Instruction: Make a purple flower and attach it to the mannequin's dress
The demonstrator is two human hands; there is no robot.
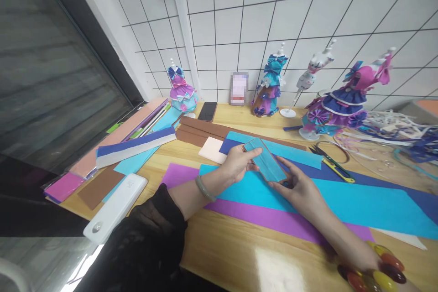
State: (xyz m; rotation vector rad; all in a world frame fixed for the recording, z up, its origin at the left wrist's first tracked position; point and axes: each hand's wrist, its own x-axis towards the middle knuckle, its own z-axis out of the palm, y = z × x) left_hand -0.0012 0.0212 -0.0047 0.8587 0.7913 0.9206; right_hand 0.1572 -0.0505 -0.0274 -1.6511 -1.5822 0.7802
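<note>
Teal rectangle (268, 162), brown-edged: was held tilted above bright blue sheet (356, 200). Pinched at upper left by left hand (239, 162), thumb flat on top; gripped at lower right by right hand (294, 180), thumb and fingers closed on edge. Beneath blue, saw purple sheet (246, 214). To right, noted scissors (335, 172); farther back, near tiled wall (229, 27), black phone (207, 112) and teal-and-brown dress form (273, 77).

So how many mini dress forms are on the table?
4. A purple-skirted form stands left of the flat black phone; rightward come a teal-and-brown form, a skirtless form, then a pink-and-navy form. No others show, though one could be hidden.
</note>
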